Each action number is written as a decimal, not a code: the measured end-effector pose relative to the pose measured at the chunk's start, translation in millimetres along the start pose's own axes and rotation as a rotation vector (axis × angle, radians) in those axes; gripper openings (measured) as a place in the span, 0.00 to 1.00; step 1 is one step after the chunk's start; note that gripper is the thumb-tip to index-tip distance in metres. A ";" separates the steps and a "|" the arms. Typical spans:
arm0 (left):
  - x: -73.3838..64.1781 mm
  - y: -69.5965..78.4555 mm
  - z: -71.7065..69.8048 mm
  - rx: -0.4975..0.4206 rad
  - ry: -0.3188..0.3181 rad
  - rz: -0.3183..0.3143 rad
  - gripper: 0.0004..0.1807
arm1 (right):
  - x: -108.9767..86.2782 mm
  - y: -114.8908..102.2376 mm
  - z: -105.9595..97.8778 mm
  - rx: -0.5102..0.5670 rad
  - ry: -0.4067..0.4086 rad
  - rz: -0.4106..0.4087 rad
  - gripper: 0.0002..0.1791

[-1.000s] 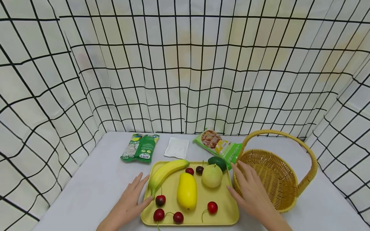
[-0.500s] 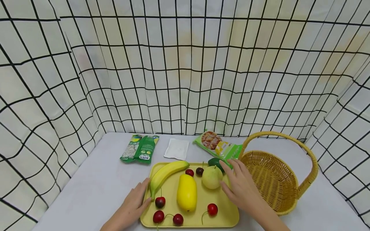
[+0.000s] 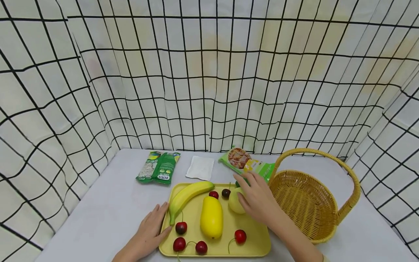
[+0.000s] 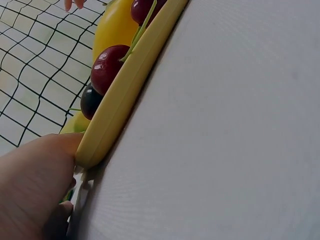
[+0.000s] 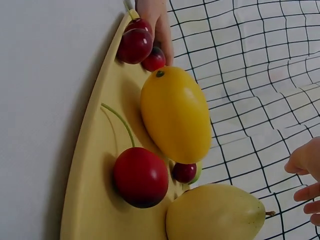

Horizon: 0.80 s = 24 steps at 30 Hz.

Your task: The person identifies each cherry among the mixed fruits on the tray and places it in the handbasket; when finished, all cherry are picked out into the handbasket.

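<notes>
Left hand [image 3: 146,231]: fingers extended, against the left edge of the yellow tray [image 3: 254,241]
Right hand [image 3: 258,198]: fingers spread over the pear [image 3: 234,203], apart from it
Pear: on the tray, right of the yellow oblong fruit [image 3: 211,218]
Counter [image 3: 98,222]: carries tray and wicker basket [image 3: 307,203]

head above, wrists beside tray [image 3: 231,221]
</notes>
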State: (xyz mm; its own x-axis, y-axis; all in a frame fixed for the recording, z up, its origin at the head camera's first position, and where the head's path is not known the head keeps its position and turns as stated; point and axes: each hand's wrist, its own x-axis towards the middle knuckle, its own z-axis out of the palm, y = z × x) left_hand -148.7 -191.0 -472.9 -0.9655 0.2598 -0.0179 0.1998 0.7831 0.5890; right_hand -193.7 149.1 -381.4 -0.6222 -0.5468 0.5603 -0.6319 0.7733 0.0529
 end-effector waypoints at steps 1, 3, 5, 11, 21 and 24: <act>0.2 -0.2 -0.4 0.002 0.003 0.002 0.42 | 2.7 0.0 1.0 0.004 -0.005 0.001 0.28; 0.2 -0.4 -0.8 0.012 -0.001 -0.003 0.42 | 7.4 0.8 3.4 0.001 -0.021 -0.002 0.28; 0.3 -0.1 -0.7 0.018 -0.005 -0.008 0.42 | 11.7 2.1 5.9 0.000 -0.036 -0.004 0.28; 2.4 2.6 0.2 0.019 -0.017 -0.029 0.40 | 23.6 6.4 12.2 -0.025 -0.070 -0.007 0.25; 2.0 4.3 0.5 0.016 -0.019 -0.031 0.40 | 34.0 5.2 22.1 -0.017 -0.139 -0.007 0.23; 1.6 3.9 0.2 0.014 -0.018 -0.033 0.40 | 36.6 3.8 25.5 -0.020 -0.172 -0.006 0.22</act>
State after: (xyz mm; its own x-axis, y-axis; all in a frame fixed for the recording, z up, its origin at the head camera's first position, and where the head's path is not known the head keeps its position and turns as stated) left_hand -149.5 -187.4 -470.8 -0.9685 0.2436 -0.0516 0.1703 0.7993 0.5762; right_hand -230.6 123.8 -381.8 -0.6897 -0.5970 0.4098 -0.6276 0.7751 0.0730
